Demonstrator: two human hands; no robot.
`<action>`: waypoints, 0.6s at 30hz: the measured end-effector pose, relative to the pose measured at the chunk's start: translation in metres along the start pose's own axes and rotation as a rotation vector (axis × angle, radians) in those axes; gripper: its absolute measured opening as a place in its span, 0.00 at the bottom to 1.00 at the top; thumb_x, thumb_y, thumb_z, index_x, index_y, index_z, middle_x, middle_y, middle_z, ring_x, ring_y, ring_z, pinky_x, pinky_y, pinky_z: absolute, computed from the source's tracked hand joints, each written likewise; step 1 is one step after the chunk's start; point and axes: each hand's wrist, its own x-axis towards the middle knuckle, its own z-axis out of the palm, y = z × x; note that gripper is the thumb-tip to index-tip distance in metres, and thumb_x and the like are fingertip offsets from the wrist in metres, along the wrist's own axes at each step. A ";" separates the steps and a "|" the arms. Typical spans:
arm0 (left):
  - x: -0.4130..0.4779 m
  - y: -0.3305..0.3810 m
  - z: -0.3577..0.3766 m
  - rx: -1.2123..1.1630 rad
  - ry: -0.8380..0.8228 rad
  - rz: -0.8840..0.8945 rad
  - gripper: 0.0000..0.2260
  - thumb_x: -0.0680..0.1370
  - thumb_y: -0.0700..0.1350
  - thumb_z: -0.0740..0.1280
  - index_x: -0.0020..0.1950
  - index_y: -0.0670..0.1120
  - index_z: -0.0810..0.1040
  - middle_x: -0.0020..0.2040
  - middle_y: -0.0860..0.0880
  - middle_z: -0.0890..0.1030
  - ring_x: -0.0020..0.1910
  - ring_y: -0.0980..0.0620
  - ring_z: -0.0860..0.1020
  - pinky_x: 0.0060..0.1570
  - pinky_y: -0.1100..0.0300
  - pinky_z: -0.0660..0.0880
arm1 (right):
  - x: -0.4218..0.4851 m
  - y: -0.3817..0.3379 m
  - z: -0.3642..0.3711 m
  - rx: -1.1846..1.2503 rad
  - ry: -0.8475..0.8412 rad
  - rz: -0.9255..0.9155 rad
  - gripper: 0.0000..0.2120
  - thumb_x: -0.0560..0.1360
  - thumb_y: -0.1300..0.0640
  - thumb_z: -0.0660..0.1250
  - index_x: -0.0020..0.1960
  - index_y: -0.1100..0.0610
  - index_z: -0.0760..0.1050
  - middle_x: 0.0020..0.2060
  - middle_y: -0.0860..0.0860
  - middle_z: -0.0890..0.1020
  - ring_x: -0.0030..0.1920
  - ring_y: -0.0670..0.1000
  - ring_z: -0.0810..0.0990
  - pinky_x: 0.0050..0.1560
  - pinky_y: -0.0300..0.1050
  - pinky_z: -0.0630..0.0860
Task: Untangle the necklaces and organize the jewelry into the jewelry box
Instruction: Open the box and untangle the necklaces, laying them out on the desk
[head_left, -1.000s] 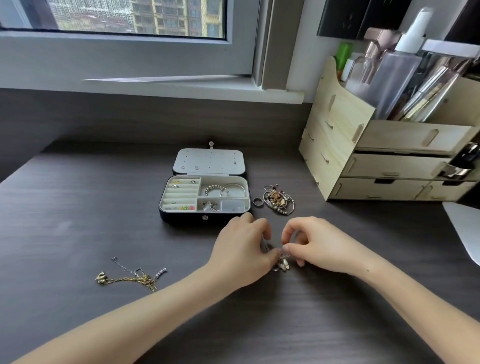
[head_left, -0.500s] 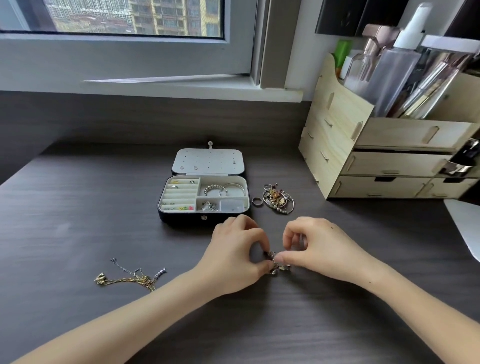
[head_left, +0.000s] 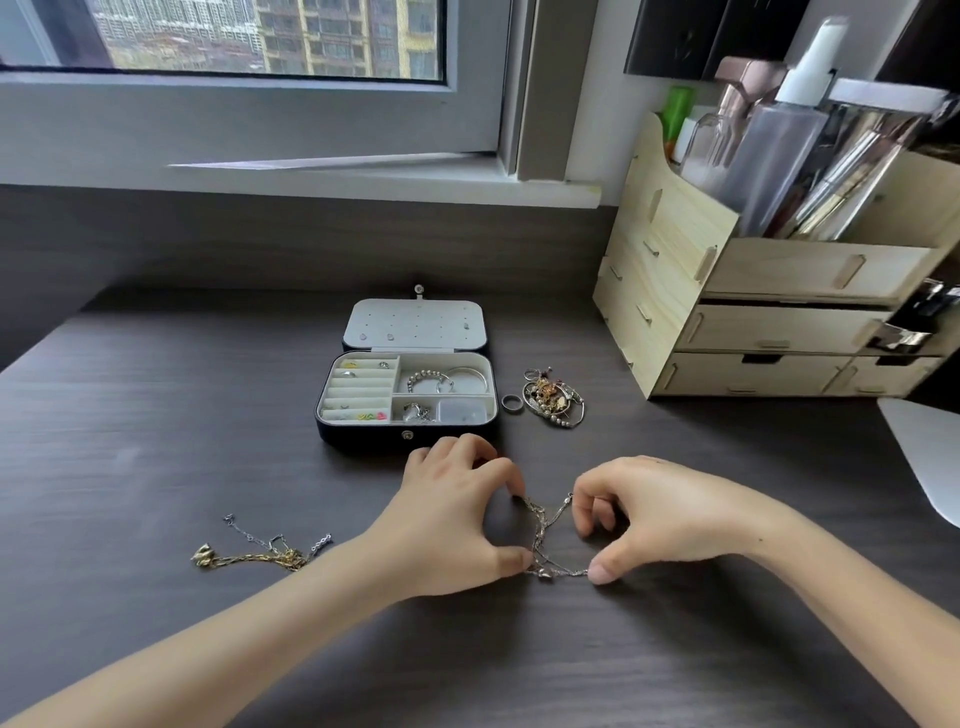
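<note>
Fingers (head_left: 517, 561) of left hand (head_left: 457, 519) and right hand (head_left: 670, 514) pinch tangled necklace (head_left: 543, 525), stretched between them | likely light, limp, fragile | grip close beside crossing strands, ease apart

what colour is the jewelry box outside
The jewelry box is black outside, seen in the head view.

Both bare forearms are reaching in from the lower corners and converging toward centre, wrists lying low. Left hand (head_left: 457, 519) is arching palm-down with fingers curled, forefinger tip and thumb tip spread apart, each catching the thin chain (head_left: 543, 525) at a separate spot. Right hand (head_left: 660, 514) is mirroring it just beside, knuckles up, curled fingers holding the chain's upper end, thumb tip pressing its lower strand; the hands are not touching.
</note>
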 end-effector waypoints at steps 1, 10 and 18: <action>-0.001 -0.001 -0.001 0.002 0.002 -0.002 0.32 0.58 0.70 0.56 0.57 0.59 0.71 0.59 0.56 0.66 0.61 0.56 0.62 0.59 0.60 0.56 | 0.001 -0.001 -0.002 -0.002 -0.007 -0.010 0.14 0.64 0.47 0.76 0.44 0.47 0.75 0.41 0.46 0.78 0.37 0.42 0.73 0.40 0.40 0.71; -0.016 -0.032 -0.028 -0.170 0.269 -0.071 0.16 0.67 0.59 0.60 0.45 0.51 0.79 0.47 0.55 0.75 0.48 0.55 0.73 0.49 0.65 0.68 | 0.045 -0.032 -0.020 0.187 0.349 -0.132 0.05 0.70 0.53 0.72 0.38 0.51 0.79 0.30 0.44 0.77 0.31 0.38 0.72 0.33 0.32 0.67; -0.016 -0.070 -0.057 -0.122 0.471 -0.246 0.06 0.72 0.39 0.70 0.40 0.49 0.81 0.40 0.57 0.75 0.40 0.55 0.73 0.38 0.69 0.65 | 0.099 -0.068 -0.029 0.076 0.414 -0.191 0.06 0.74 0.53 0.69 0.45 0.54 0.83 0.34 0.43 0.79 0.34 0.39 0.72 0.39 0.38 0.66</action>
